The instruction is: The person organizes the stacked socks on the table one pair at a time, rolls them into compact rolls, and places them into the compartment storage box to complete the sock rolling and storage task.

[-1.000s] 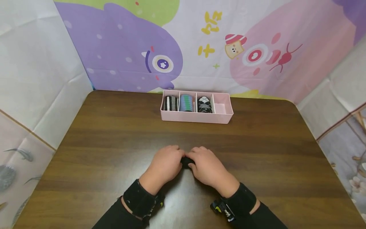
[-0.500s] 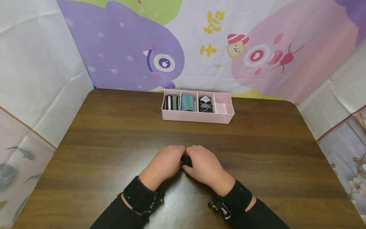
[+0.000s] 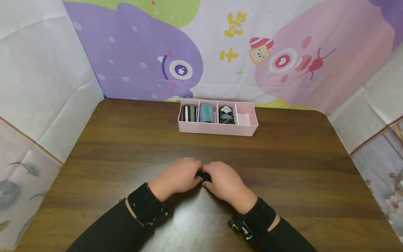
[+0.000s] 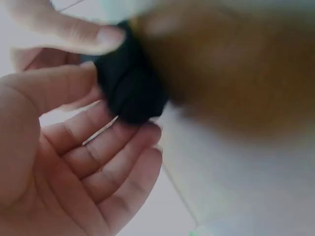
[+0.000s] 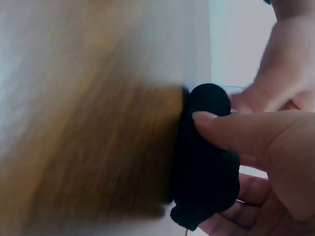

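Observation:
Between my hands, over the near middle of the table, is a rolled black sock [image 3: 205,176], a bundle of dark cloth. My left hand [image 3: 180,175] holds its left end, thumb on the near side and fingers behind. From the other side my right hand [image 3: 224,181] grips the roll, the thumb pressed flat on the cloth in the right wrist view. That view shows the sock [image 5: 204,167] as a thick roll with a loose, uneven lower end. In the left wrist view, the sock [image 4: 133,83] shows folded layers, and the left fingers curl under its end.
A pink divided box [image 3: 217,129] stands at the table's back edge. Its compartments hold a black-and-white striped roll [image 3: 189,113], a blue-green striped roll [image 3: 206,113] and an argyle roll [image 3: 226,115]; the rightmost one is bare. A cartoon-printed curtain [image 3: 135,52] hangs behind.
My left forearm has swung outward to the left, and the left thumb has come into sight on the sock. The right hand shifts slightly left, still holding the roll; the box stays put.

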A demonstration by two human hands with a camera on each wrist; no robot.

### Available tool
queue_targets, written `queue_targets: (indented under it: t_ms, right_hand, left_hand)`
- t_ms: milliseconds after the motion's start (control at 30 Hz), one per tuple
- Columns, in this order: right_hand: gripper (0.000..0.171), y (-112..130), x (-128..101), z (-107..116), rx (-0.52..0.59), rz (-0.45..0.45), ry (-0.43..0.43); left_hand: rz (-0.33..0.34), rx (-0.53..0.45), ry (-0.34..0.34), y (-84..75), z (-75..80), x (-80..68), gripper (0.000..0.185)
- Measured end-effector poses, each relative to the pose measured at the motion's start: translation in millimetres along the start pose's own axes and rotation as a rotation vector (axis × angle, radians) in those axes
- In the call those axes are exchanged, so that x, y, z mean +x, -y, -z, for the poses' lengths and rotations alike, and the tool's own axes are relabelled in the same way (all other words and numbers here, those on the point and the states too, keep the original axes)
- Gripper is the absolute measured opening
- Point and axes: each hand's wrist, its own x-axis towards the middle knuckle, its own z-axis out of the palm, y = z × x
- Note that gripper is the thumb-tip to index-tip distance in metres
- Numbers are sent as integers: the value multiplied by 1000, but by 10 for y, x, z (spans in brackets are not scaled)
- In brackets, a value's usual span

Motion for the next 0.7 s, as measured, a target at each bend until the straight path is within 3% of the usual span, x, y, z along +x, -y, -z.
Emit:
queue_targets:
  t_ms: [167, 267, 400, 533, 700]
  right_hand:
    - [23, 20, 10, -17, -9, 0, -9]
    - [23, 31, 6, -35, -5, 0, -23]
    - [26, 33, -27, -47, -10, -8, -42]
    - [28, 14, -53, -57, -22, -13, -57]
    - [29, 14, -50, -57, -28, -15, -54]
  left_hand:
    - [68, 63, 6, 124, 414, 215, 18]
    - [139, 74, -54, 283, 657, 376, 21]
    - [245, 39, -161, 526, 871, 582, 19]
    - [377, -35, -240, 753, 918, 745, 22]
    - [514, -140, -243, 876, 860, 874, 33]
